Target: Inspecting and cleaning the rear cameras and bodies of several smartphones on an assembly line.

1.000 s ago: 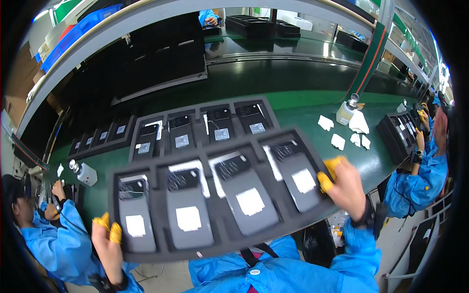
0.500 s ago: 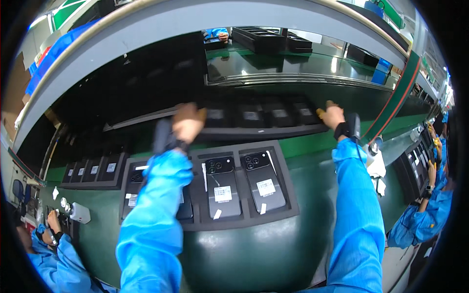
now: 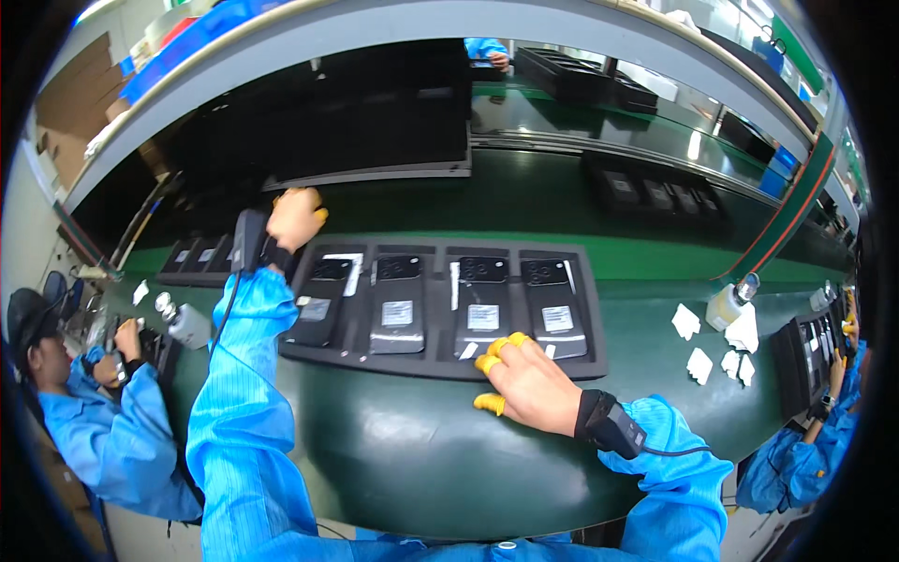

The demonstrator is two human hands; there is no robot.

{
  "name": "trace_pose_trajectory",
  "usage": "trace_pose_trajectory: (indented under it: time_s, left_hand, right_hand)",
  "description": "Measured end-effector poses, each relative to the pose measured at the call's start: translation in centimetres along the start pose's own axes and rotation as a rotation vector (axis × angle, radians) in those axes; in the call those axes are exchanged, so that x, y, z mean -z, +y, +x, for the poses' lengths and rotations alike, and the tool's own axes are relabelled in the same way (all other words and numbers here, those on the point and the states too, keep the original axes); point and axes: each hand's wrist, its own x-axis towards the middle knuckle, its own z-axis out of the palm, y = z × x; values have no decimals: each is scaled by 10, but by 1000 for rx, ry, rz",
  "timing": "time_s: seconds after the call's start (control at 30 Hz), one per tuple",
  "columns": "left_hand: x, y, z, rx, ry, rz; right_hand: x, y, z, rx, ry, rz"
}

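Observation:
A dark foam tray (image 3: 435, 363) lies in front of me with several black phones in its slots, such as a phone (image 3: 397, 309) near its middle. White labels are stuck on their backs. My right hand (image 3: 536, 382), with yellow finger cots, is at the tray's near edge; thumb and fingers are apart with nothing between them. Beyond the tray's far left corner is my left hand (image 3: 295, 220). Its fingers point away and are mostly hidden behind the hand, so its grip does not show. Another dark tray (image 3: 646, 208) of phones sits farther off at the right.
A third tray (image 3: 195, 277) stands left of mine. White bottles stand left (image 3: 187, 325) and right (image 3: 726, 304), with crumpled white wipes (image 3: 700, 365) beside the right one. A shelf (image 3: 375, 21) spans overhead above a black panel (image 3: 375, 122). Co-workers sit on both sides.
The far tray, earlier between my two hands, now lies farther away to the right, apart from them. My right hand has come back to the near tray's edge. The view has shifted.

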Motion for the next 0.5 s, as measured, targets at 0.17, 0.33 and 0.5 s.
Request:
trace_pose_trajectory:
  time_s: [0.17, 0.33, 0.5]
  left_hand:
    - [-51, -115, -85, 291, 152, -186]
    - [-67, -86, -79, 201, 66, -250]
    - [-71, -70, -61, 165, 6, 5]
  right_hand:
    - [-16, -1, 7, -90, 60, -70]
    - [-23, -27, -37, 36, 53, -31]
    - [2, -98, -135, -91, -157, 13]
